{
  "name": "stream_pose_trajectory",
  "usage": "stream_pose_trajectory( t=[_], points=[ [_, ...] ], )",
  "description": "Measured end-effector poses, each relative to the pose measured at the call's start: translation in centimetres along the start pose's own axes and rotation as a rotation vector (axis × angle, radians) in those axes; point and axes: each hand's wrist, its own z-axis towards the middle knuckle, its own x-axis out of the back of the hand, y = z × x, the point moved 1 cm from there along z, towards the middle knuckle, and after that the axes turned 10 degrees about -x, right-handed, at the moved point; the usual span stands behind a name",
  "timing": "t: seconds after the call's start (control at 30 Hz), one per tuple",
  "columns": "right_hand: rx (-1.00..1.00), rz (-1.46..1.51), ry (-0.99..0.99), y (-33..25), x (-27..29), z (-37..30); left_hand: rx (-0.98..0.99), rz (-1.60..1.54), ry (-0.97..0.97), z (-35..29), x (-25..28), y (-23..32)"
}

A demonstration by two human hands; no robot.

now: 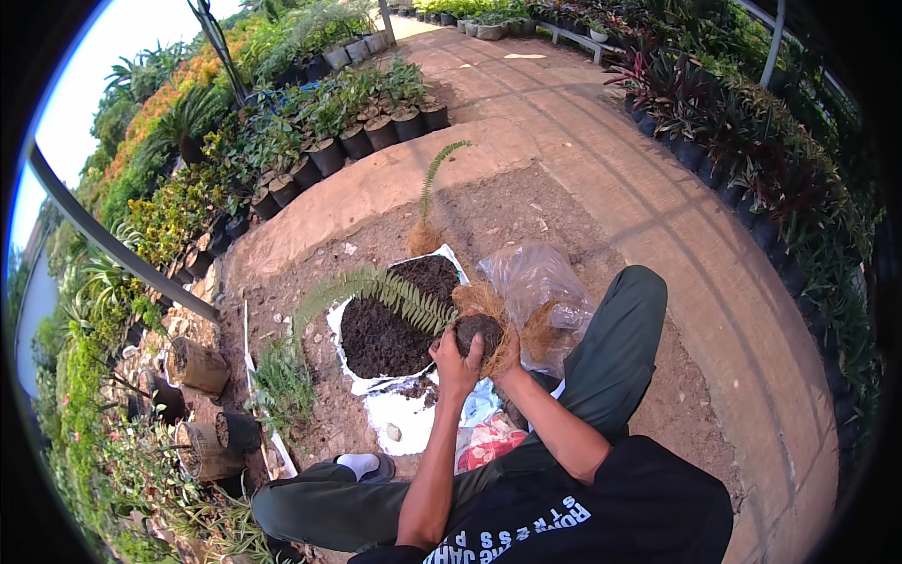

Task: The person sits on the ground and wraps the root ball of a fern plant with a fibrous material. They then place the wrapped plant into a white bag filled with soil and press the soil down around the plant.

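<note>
The person is sitting low with knees apart, the dark trousers [606, 367] framing the work, and a red and white bag [490, 442] is lying close in front of the lap. Just beyond it, the left hand [458, 365] is cupping the near left side of a dark soil ball [479, 333], thumb and fingers pressing against it, while the right hand [508, 359] is closing around its right side and the brown fibre [486, 303] there, its fingertips mostly hiding from view. The ball is being held above the ground between the two hands, fibre wrapping its far and right sides. A long fern frond [376, 289] is stretching left from beside the ball, over loose dark soil [381, 340] that is sitting on a white sack [404, 414]. To the right, a clear plastic bag [528, 271] is lying crumpled. Farther out, a second fibre ball [423, 239] is resting on the ground, an upright frond [429, 183] rising from it. Beyond, potted plants [352, 141] are lining the path [601, 141].
</note>
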Motion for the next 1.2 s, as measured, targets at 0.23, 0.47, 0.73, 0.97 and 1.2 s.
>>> stream_pose_trajectory(
  t=[0.23,0.47,0.73,0.97,1.2],
  points=[
    [0.026,0.076,0.015,-0.7,-1.3,-0.9,0.018,-0.003,-0.025,0.1,-0.8,0.2],
    [0.052,0.067,0.1,-1.3,-1.4,-0.7,0.061,-0.288,-0.142,0.4,0.4,0.0],
    [0.029,0.164,0.123,-2.7,0.0,-0.3,0.561,-0.725,-0.536,0.1,3.1,-2.7],
    [0.056,0.094,0.203,-2.8,-1.8,-1.1,0.046,-0.304,-0.19,-0.9,-0.6,1.1],
    [0.118,0.068,0.265,-2.1,-0.7,-0.5,-0.011,-0.226,0.186,-2.0,-1.9,0.4]
  ],
)
